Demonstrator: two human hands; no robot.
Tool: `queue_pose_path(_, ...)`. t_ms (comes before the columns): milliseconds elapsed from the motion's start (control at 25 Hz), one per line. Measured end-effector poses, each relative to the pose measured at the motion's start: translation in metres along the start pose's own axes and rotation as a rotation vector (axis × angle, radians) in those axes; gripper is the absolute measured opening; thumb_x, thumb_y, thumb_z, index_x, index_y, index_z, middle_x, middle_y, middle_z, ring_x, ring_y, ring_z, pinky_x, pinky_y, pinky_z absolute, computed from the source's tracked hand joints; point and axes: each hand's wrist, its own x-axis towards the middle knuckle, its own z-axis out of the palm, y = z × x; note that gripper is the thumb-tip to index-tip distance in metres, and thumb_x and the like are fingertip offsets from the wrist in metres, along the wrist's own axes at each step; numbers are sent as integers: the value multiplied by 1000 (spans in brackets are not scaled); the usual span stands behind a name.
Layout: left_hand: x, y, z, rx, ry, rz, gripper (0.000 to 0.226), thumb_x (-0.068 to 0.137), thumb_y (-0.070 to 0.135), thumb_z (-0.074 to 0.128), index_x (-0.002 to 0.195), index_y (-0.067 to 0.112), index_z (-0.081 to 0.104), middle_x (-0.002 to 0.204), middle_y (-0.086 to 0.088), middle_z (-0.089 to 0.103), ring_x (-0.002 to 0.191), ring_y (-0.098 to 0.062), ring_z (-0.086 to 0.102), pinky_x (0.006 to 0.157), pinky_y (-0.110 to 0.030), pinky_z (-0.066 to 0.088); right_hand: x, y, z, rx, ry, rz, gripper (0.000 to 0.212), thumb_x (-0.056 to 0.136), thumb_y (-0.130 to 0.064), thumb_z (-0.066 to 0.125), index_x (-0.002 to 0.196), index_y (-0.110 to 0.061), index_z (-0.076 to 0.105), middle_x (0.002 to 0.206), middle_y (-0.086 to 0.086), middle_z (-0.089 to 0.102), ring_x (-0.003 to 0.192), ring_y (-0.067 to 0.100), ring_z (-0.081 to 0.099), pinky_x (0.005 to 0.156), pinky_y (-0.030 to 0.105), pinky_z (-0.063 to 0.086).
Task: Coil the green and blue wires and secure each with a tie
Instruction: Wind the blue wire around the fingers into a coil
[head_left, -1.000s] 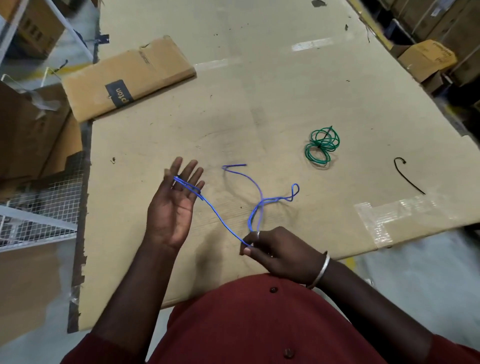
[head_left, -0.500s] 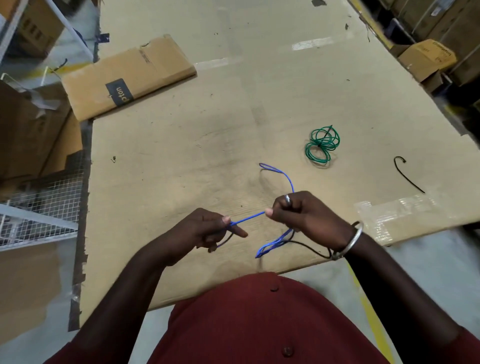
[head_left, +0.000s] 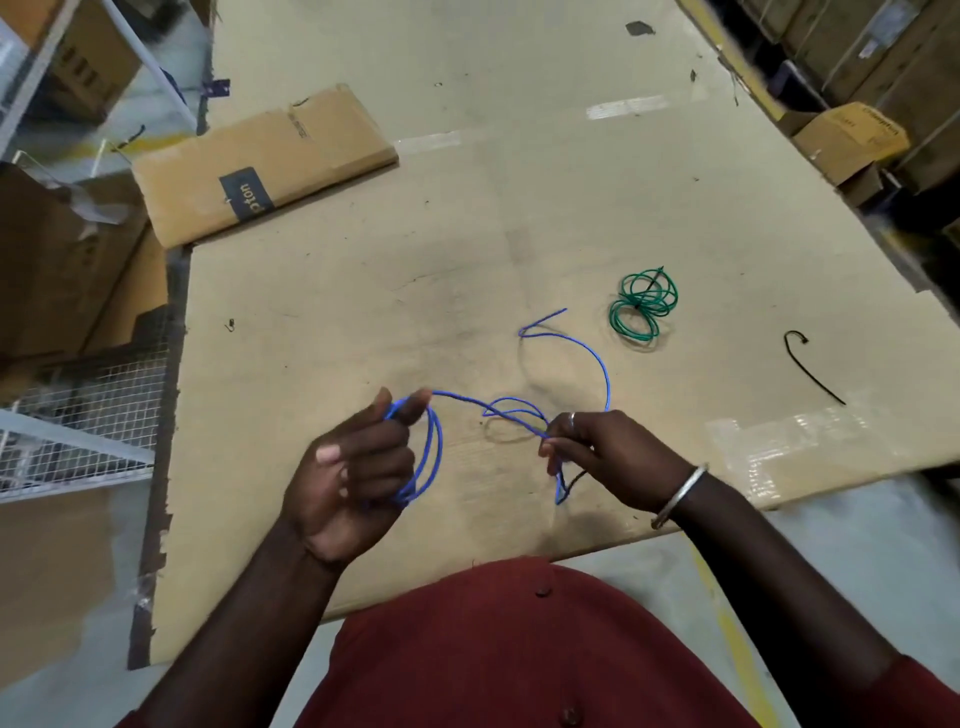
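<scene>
A blue wire (head_left: 597, 358) runs between both hands above the cardboard sheet (head_left: 467, 234). My left hand (head_left: 353, 478) pinches a couple of loops of it, which hang beside the palm. My right hand (head_left: 602, 452) grips the wire further along, together with a thin black tie that dangles below the fingers. The wire's free end curls away on the cardboard beyond my right hand. The green wire (head_left: 644, 306) lies coiled to the far right, with a black tie around its middle.
A second black tie (head_left: 810, 366) lies at the right, near a patch of clear tape (head_left: 769, 447). A flattened carton (head_left: 260, 166) rests at the far left corner. A wire-mesh shelf (head_left: 78, 421) stands left; boxes (head_left: 847, 137) line the right.
My left hand has turned palm up and gathered loops of blue wire. My right hand has shifted right along the wire, and the free end has swung out to the far right.
</scene>
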Motion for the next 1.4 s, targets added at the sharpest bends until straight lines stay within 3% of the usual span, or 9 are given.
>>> queue_pose_path(120, 4, 3, 2, -157, 33, 135, 24, 108, 13, 34, 121, 7, 53, 98, -7, 77, 60, -7, 56, 51, -15, 43, -8, 9, 22, -118, -77, 53, 17, 104, -29, 54, 95, -24, 68, 75, -8, 71, 73, 12, 68, 72, 36, 51)
queue_pose_path(200, 6, 6, -2, -161, 79, 227, 31, 107, 6, 36, 131, 4, 56, 121, -8, 72, 93, -23, 74, 81, -27, 58, -12, 7, 38, -210, -105, 74, 17, 105, -28, 50, 103, -22, 66, 74, -11, 58, 76, 19, 63, 68, 33, 41)
queue_pose_path(320, 9, 20, -7, -155, 220, 374, 31, 109, 3, 31, 117, -1, 61, 144, -20, 62, 133, -37, 60, 116, -50, 42, -20, 5, 50, -203, -143, 131, 18, 106, -25, 43, 110, -19, 60, 80, -8, 58, 79, 19, 59, 72, 36, 44)
queue_pose_path(440, 12, 40, -19, -22, 257, 566, 34, 111, 11, 32, 96, 6, 62, 160, -33, 35, 151, -43, 35, 124, -56, 24, -24, -7, 53, -156, -141, 101, 12, 106, -29, 45, 112, -23, 54, 85, -1, 73, 77, 19, 64, 76, 40, 51)
queue_pose_path(640, 33, 31, -57, 875, 586, 706, 25, 108, 22, 42, 89, 18, 57, 156, -5, 53, 152, -13, 35, 126, -36, 21, -19, -43, 45, -162, -223, -37, 13, 105, -31, 52, 108, -22, 62, 85, -4, 80, 75, 7, 68, 68, 19, 43)
queue_pose_path(840, 42, 0, -83, 1716, 650, 235, 32, 101, 41, 42, 82, 25, 61, 112, 2, 78, 125, -7, 60, 105, -35, 39, -20, -71, 34, -403, -185, -185, 15, 99, -24, 55, 112, -27, 62, 93, -5, 78, 93, 19, 67, 99, 33, 45)
queue_pose_path(1000, 28, -5, -71, 1481, 565, 54, 37, 101, 37, 44, 77, 12, 58, 55, 1, 46, 50, -12, 41, 64, -36, 47, -19, -66, -5, -514, -3, -143, 38, 87, -9, 52, 114, -31, 65, 94, -12, 75, 100, 18, 65, 106, 37, 39)
queue_pose_path(1200, 26, -11, -39, 1392, 485, -7, 48, 102, 44, 44, 75, 12, 68, 63, -8, 25, 56, -13, 19, 52, -29, 18, 0, -34, 5, -639, 129, -53, 26, 91, -4, 60, 105, -23, 71, 94, -3, 70, 94, 26, 65, 90, 39, 47)
queue_pose_path(1400, 19, -5, -29, 795, 359, 24, 40, 97, 38, 63, 65, 21, 47, 59, 4, 19, 52, -10, 13, 49, -28, 8, 8, -25, 12, -83, 274, 104, 16, 105, -27, 51, 98, -24, 64, 78, -8, 65, 74, 13, 62, 67, 34, 44)
